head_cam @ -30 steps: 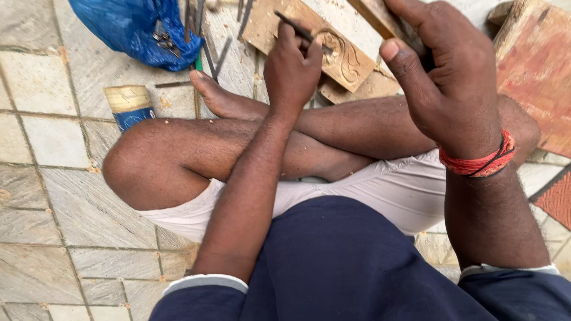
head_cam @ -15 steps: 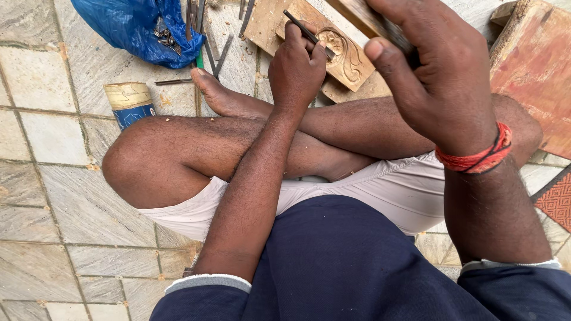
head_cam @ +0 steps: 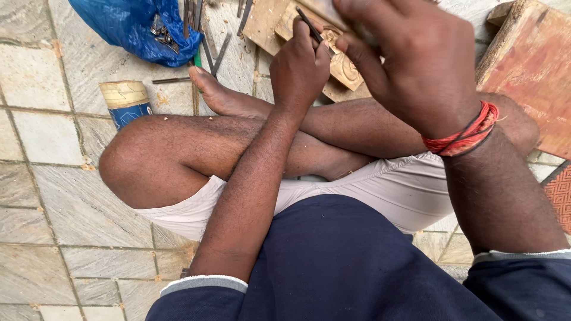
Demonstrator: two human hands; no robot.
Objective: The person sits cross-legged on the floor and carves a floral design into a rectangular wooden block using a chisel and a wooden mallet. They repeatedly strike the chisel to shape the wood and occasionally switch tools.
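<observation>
In the upper middle of the frame our left hand (head_cam: 300,68) is closed around a thin dark metal chisel (head_cam: 310,25), its tip resting on a pale carved wooden block (head_cam: 342,62) that lies on the stone-tiled floor (head_cam: 41,137) just past our crossed bare legs. Our right hand (head_cam: 416,65), with a red thread band (head_cam: 461,134) at the wrist, is raised near the camera at upper right, fingers curled; we cannot tell what it grips. At upper left sit a crumpled blue plastic bag (head_cam: 128,27) with loose metal tools (head_cam: 199,35) beside it and a blue-and-tan cylindrical can (head_cam: 126,101). A reddish wooden board (head_cam: 529,65) fills the right edge.
</observation>
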